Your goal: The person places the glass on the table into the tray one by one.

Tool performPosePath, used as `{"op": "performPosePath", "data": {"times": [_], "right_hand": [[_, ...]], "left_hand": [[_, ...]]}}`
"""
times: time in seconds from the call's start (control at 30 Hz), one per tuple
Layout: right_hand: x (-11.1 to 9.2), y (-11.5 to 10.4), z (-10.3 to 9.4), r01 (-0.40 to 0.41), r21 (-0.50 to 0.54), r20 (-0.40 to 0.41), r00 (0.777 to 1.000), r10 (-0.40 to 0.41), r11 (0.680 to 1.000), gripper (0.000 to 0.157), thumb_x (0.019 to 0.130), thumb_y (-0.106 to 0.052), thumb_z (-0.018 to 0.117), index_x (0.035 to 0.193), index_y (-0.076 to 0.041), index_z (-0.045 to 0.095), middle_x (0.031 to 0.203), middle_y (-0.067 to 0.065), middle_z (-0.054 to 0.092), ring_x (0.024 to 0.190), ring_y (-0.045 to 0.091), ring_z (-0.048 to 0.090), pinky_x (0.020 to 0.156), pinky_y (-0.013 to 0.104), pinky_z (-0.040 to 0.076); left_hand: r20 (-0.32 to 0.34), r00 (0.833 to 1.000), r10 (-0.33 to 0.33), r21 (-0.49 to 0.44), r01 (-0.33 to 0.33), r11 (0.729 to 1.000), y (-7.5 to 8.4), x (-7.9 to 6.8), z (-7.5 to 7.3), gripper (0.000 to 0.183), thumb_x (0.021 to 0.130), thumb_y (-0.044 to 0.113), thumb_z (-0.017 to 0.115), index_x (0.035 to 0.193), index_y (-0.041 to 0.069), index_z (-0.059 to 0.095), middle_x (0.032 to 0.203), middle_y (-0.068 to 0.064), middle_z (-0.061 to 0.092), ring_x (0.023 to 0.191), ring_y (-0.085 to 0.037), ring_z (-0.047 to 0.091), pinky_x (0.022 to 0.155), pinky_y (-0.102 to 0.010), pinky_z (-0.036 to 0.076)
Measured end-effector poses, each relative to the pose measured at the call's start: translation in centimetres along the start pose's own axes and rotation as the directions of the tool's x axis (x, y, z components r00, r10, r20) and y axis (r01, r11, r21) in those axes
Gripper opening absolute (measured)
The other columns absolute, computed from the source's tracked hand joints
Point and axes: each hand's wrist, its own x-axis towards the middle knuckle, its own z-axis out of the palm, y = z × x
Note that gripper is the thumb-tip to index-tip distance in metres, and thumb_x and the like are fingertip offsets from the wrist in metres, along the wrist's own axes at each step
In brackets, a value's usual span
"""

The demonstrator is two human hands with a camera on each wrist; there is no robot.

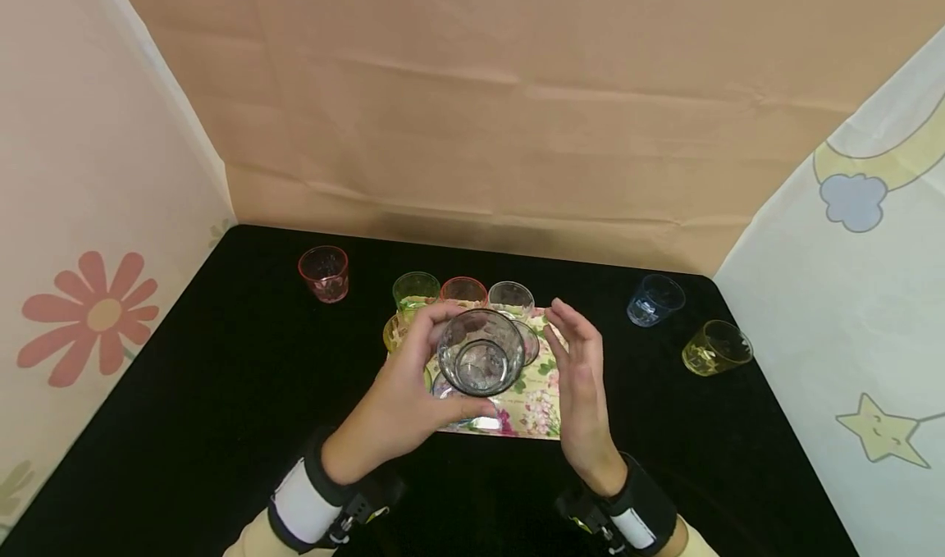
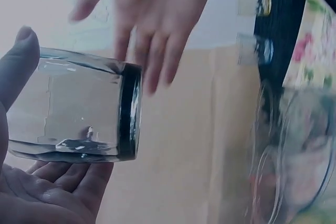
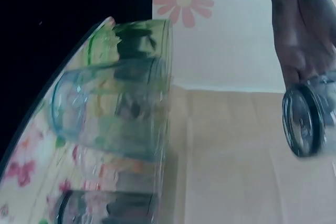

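Observation:
My left hand (image 1: 413,405) grips a grey-tinted drinking glass (image 1: 481,353) between thumb and fingers, above the floral tray (image 1: 542,413). Its mouth faces up toward the head camera. In the left wrist view the thumb lies along one side of the glass (image 2: 79,111) and the fingers pass under the other. My right hand (image 1: 583,389) is held up to the right, fingers extended, apart from the glass and holding nothing. Behind and below stand a green glass (image 1: 416,289), a red glass (image 1: 463,288) and a clear glass (image 1: 511,294), partly hidden by the left hand.
More glasses stand on the tray, including a blue one (image 3: 105,108) and a dark grey one (image 3: 105,207). A pink glass (image 1: 325,275) stands at the table's back left. A blue glass (image 1: 655,300) and a yellow glass (image 1: 716,349) are at right. Paper walls border the black table.

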Motion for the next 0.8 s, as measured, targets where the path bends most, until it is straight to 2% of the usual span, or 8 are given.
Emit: {"op": "performPosePath", "data": {"times": [0.1, 0.23, 0.43, 0.53, 0.6, 0.7, 0.8], "right_hand": [[0.2, -0.3, 0.7, 0.001, 0.048, 0.012, 1.0, -0.002, 0.999, 0.07, 0.108, -0.053, 0.028, 0.155, -0.002, 0.021, 0.161, 0.016, 0.021, 0.149, 0.032, 0.018, 0.122, 0.034, 0.017], [0.3, -0.8, 1.4, -0.025, 0.093, 0.029, 0.999, 0.022, 0.995, 0.081, 0.105, -0.061, 0.027, 0.16, -0.004, 0.013, 0.165, 0.015, 0.015, 0.153, 0.031, 0.012, 0.123, 0.036, 0.014], [0.2, -1.3, 1.8, -0.06, 0.129, 0.056, 0.997, 0.053, 0.99, 0.083, 0.104, -0.063, 0.023, 0.162, -0.007, 0.007, 0.168, 0.014, 0.012, 0.154, 0.03, 0.01, 0.124, 0.035, 0.013], [0.1, -1.3, 1.6, -0.075, 0.104, 0.078, 0.995, 0.067, 0.992, 0.083, 0.105, -0.064, 0.021, 0.163, -0.007, 0.006, 0.168, 0.014, 0.012, 0.154, 0.029, 0.011, 0.123, 0.03, 0.015], [-0.1, -1.2, 1.4, -0.092, 0.078, 0.101, 0.991, 0.084, 0.993, 0.081, 0.105, -0.063, 0.019, 0.164, -0.009, 0.006, 0.169, 0.013, 0.013, 0.154, 0.027, 0.012, 0.121, 0.026, 0.016], [-0.3, -1.2, 1.0, -0.106, 0.042, 0.157, 0.983, 0.098, 0.993, 0.078, 0.106, -0.061, 0.016, 0.164, -0.01, 0.005, 0.169, 0.014, 0.014, 0.154, 0.025, 0.016, 0.118, 0.021, 0.019], [-0.4, -1.2, 0.6, -0.102, 0.034, 0.221, 0.971, 0.092, 0.994, 0.076, 0.107, -0.058, 0.014, 0.164, -0.008, 0.005, 0.167, 0.019, 0.016, 0.153, 0.024, 0.021, 0.117, 0.022, 0.023]], "left_hand": [[0.046, 0.999, 0.015, -0.046, -0.013, 0.999, -0.3, 0.0, 1.3, 0.092, 0.071, 0.001, 0.092, 0.144, 0.01, 0.036, 0.142, -0.009, 0.056, 0.132, -0.022, 0.053, 0.106, -0.044, 0.046], [0.087, 0.996, 0.019, -0.061, -0.013, 0.998, -0.6, 0.1, 2.6, 0.09, 0.072, 0.001, 0.091, 0.143, 0.009, 0.036, 0.144, -0.008, 0.055, 0.132, -0.021, 0.053, 0.108, -0.044, 0.044], [0.098, 0.995, 0.031, -0.07, -0.024, 0.997, -0.8, 0.1, 3.3, 0.091, 0.072, 0.001, 0.091, 0.144, 0.009, 0.037, 0.148, -0.007, 0.052, 0.135, -0.022, 0.05, 0.108, -0.045, 0.044], [0.066, 0.996, 0.056, -0.011, -0.055, 0.998, -0.9, 0.1, 3.3, 0.092, 0.069, 0.004, 0.094, 0.144, 0.01, 0.041, 0.148, -0.005, 0.048, 0.135, -0.022, 0.047, 0.109, -0.045, 0.043], [0.037, 0.997, 0.069, 0.065, -0.072, 0.995, -1.0, 0.2, 3.2, 0.092, 0.066, 0.008, 0.096, 0.144, 0.011, 0.047, 0.146, -0.004, 0.045, 0.135, -0.021, 0.043, 0.109, -0.043, 0.044], [0.004, 0.997, 0.082, 0.147, -0.081, 0.986, -1.1, 0.2, 3.0, 0.091, 0.065, 0.012, 0.097, 0.144, 0.011, 0.053, 0.137, -0.004, 0.043, 0.128, -0.02, 0.041, 0.102, -0.038, 0.047], [0.004, 0.996, 0.09, 0.155, -0.09, 0.984, -1.1, 0.1, 2.8, 0.092, 0.066, 0.012, 0.095, 0.148, 0.011, 0.052, 0.133, -0.004, 0.046, 0.122, -0.02, 0.045, 0.094, -0.036, 0.048]]}}
